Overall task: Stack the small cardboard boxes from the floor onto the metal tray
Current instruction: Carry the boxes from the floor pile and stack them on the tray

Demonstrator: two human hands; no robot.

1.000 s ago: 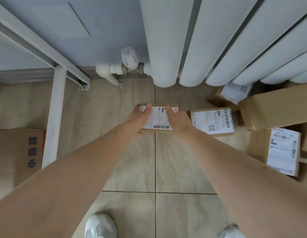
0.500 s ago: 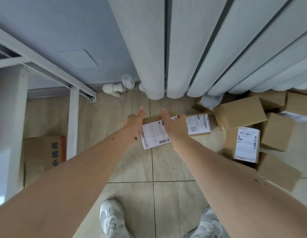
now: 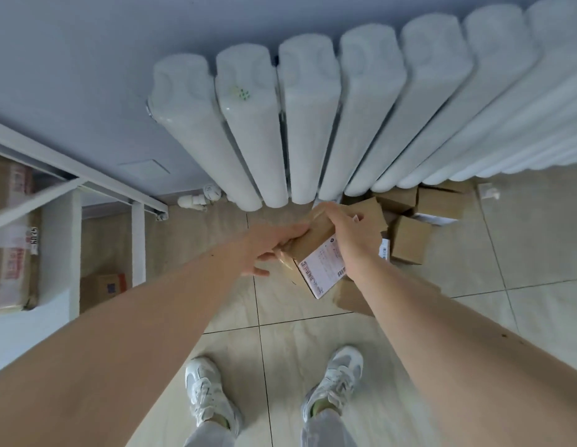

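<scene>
Both hands were clamped on one small labelled box (image 3: pixel 316 253) out in front of the radiator (image 3: pixel 313 124), well up off the floor tiles — left hand (image 3: pixel 274 245) cupping its near-left end from underneath with the fingers curled round the edge, right hand (image 3: pixel 340 230) wrapped over the top and far side. My guess is the two-handed hold was just to keep the thing steady while it got carried off. The box sat tilted, its long axis running from up by the radiator's foot down toward the person's shoes (image 3: pixel 274 391), label face turned up and to the right. The rest of the small boxes (image 3: pixel 412 233) were heaped on the floor under the radiator's right half. Left of the radiator stood a white metal rack (image 3: pixel 138 240) holding bigger cartons — couldn't tell if the tray's part of it.
</scene>
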